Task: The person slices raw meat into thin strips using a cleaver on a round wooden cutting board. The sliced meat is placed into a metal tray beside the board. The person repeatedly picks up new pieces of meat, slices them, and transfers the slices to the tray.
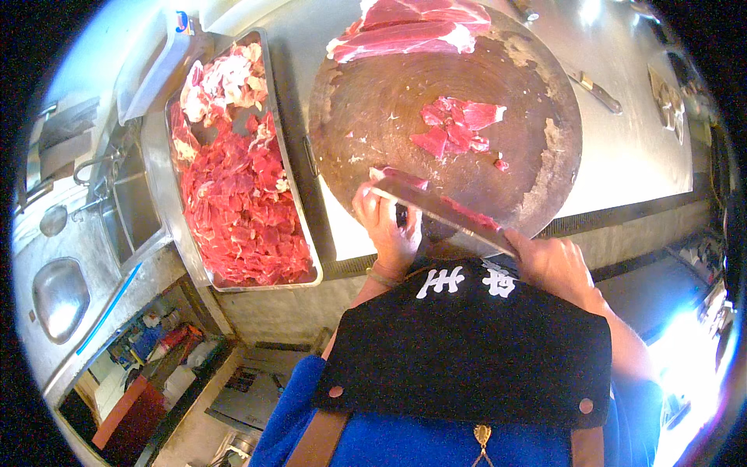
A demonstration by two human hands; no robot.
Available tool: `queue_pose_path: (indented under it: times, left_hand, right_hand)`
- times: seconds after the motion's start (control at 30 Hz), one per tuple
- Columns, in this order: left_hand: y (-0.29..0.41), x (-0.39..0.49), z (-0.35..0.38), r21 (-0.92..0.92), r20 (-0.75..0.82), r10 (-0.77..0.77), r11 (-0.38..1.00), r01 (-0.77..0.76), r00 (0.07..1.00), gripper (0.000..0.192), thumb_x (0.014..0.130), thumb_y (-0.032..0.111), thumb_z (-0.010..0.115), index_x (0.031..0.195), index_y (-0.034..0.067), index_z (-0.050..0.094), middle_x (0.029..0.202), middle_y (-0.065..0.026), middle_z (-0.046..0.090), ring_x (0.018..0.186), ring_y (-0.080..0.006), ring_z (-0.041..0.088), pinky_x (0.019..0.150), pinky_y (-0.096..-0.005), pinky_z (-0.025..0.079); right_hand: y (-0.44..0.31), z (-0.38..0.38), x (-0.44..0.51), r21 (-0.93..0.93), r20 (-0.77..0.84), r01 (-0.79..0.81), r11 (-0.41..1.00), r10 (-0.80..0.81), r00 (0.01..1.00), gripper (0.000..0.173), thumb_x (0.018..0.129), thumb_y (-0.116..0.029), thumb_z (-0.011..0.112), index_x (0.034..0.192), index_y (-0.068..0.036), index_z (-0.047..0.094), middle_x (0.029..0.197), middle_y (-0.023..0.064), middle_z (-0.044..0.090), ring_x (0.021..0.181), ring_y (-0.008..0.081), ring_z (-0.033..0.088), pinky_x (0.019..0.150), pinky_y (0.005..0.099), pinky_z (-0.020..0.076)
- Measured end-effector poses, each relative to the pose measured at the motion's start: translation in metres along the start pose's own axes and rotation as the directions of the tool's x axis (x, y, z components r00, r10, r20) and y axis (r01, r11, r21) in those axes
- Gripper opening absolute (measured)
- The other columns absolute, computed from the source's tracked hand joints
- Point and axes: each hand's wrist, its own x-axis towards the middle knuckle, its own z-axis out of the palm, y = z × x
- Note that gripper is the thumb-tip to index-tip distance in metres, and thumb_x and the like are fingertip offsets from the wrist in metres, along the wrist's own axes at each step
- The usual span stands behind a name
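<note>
My right hand (554, 265) is wrapped around the handle end of a broad-bladed kitchen knife (446, 216), which slants over the near edge of a round wooden chopping block (362, 117). Curled fingers of my left hand (388, 225) hold a piece of raw red meat (402, 176) at the block's near left; the blade partly hides both fingertips and meat. Red shreds show along the blade's far side. Mid-block lies a small group of cut meat pieces (455, 125). Large raw cuts with pale fat (408, 35) rest at the far edge.
Left of the block, a metal tray (296, 201) holds sliced red meat (245, 204) and paler fatty trimmings (224, 87). A wooden-handled knife (601, 95) lies on the steel worktop (630, 152) at right. A sink (131, 204) is at far left.
</note>
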Motion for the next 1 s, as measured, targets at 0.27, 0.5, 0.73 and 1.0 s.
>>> queue_pose_path:
  times: [0.27, 0.5, 0.73, 1.0]
  left_hand:
    - [-0.001, -0.002, -0.001, -0.001, 0.035, -0.013, 1.000, 0.013, 0.999, 0.038, 0.067, 0.006, 0.069, 0.104, 0.005, 0.062, 0.116, -0.0137, 0.053, 0.112, -0.0387, 0.045, 0.096, -0.0508, 0.036]
    - [-0.008, -0.006, 0.002, -0.003, 0.015, 0.025, 1.000, -0.025, 1.000, 0.032, 0.074, 0.011, 0.072, 0.104, 0.006, 0.061, 0.116, -0.0135, 0.055, 0.114, -0.0394, 0.044, 0.097, -0.0527, 0.036]
    - [-0.008, -0.005, 0.003, -0.034, -0.011, 0.050, 0.998, -0.050, 0.999, 0.035, 0.074, 0.009, 0.072, 0.106, 0.006, 0.059, 0.116, -0.0115, 0.055, 0.112, -0.0381, 0.046, 0.095, -0.0516, 0.037]
    - [-0.004, -0.002, 0.000, -0.022, 0.002, 0.036, 0.999, -0.036, 0.999, 0.036, 0.073, 0.007, 0.073, 0.107, 0.007, 0.059, 0.114, -0.0114, 0.054, 0.108, -0.0364, 0.047, 0.093, -0.0497, 0.037]
  right_hand:
    - [-0.018, -0.006, 0.016, -0.066, 0.050, 0.031, 0.997, -0.027, 0.998, 0.028, 0.086, -0.011, 0.053, 0.111, -0.001, 0.054, 0.071, 0.0207, 0.067, 0.065, 0.0397, 0.068, 0.057, 0.0504, 0.0550]
    - [-0.035, -0.011, 0.051, 0.024, 0.026, 0.092, 0.996, -0.092, 0.995, 0.018, 0.084, -0.008, 0.054, 0.095, 0.005, 0.060, 0.075, 0.0245, 0.067, 0.073, 0.0408, 0.069, 0.064, 0.0500, 0.0571]
    - [-0.032, -0.016, 0.052, 0.010, 0.055, 0.091, 0.996, -0.091, 0.994, 0.017, 0.082, -0.007, 0.056, 0.093, 0.004, 0.062, 0.080, 0.0235, 0.068, 0.077, 0.0390, 0.070, 0.067, 0.0482, 0.0578]
    - [-0.048, 0.006, 0.079, 0.020, -0.060, 0.118, 0.993, -0.116, 0.991, 0.014, 0.083, -0.007, 0.055, 0.088, 0.003, 0.065, 0.083, 0.0220, 0.069, 0.079, 0.0378, 0.070, 0.069, 0.0479, 0.0577]
